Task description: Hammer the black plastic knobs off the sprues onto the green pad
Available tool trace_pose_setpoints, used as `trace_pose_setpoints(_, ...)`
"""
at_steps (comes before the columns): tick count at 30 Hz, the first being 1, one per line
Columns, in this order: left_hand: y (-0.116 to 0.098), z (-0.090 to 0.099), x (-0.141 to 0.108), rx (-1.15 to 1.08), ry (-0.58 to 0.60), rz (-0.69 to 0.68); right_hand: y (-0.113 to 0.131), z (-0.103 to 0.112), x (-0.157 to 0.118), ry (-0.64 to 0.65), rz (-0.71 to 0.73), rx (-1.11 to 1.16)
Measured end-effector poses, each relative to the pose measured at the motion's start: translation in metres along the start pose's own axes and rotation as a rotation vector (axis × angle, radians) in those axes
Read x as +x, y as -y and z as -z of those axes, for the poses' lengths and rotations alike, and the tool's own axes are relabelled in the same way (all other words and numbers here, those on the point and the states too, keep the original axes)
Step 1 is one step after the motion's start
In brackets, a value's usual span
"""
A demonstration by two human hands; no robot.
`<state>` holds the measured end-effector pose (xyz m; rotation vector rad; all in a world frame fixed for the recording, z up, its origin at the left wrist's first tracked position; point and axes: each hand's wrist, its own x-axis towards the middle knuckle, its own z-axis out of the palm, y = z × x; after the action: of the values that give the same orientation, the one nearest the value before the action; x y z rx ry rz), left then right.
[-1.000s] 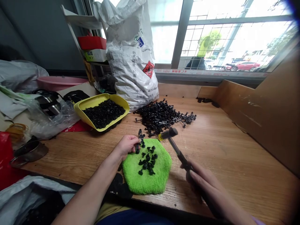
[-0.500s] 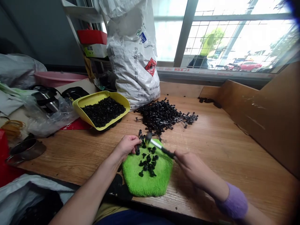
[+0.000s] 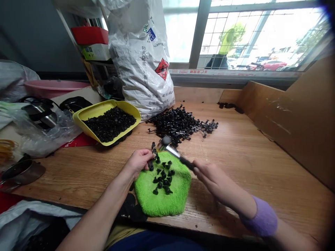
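Note:
My left hand (image 3: 141,162) pinches a black stemmed part (image 3: 151,164) at the upper left edge of a fuzzy green cloth pad (image 3: 175,198). In my right hand (image 3: 209,174) is a small hammer (image 3: 173,151) with a dark rounded head, silver neck and black handle. Its head is raised just above and right of my left fingertips, slightly blurred. Several short black plugs (image 3: 163,179) with flat round caps lie loose on the middle of the pad. My left fingers partly hide the held part.
A heap of black stemmed parts (image 3: 178,123) lies behind the pad. A yellow scoop tray (image 3: 78,120) of small black pieces is at left, near a metal cup (image 3: 24,172). A large white sack (image 3: 141,66) stands behind; a wooden side panel (image 3: 293,129) rises at right.
The hammer head has lifted a little, away from my left fingertips. My left hand still pinches the black part. The whole view has shifted slightly.

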<state>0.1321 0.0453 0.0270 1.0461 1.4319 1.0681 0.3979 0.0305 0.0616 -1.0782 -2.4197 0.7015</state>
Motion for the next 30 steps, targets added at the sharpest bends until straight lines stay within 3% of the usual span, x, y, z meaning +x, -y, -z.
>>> trace_pose_setpoints(3, 0.002, 0.001, 0.001, 0.009, -0.021, -0.007, -0.001, -0.002, 0.001, 0.062, -0.001, -0.055)
trace_pose_setpoints(7, 0.003, 0.001, 0.001, 0.008, -0.015, -0.001, 0.002, 0.000, 0.000, -0.014, -0.004, 0.046)
trace_pose_setpoints(14, 0.005, 0.002, 0.004, 0.066, -0.029, 0.009, 0.002, 0.000, 0.006, 0.056, -0.045, -0.057)
trace_pose_setpoints(19, 0.005, 0.003, 0.005, 0.036, -0.005, 0.027, 0.008, 0.009, -0.001, -0.055, -0.011, 0.081)
trace_pose_setpoints(25, -0.003, 0.004, 0.001, -0.007, 0.009, 0.077, -0.004, 0.005, -0.011, -0.033, -0.035, 0.155)
trace_pose_setpoints(30, -0.004, 0.018, 0.006, -0.152, 0.116, 0.150, -0.019, 0.005, -0.019, -0.039, -0.086, 0.342)
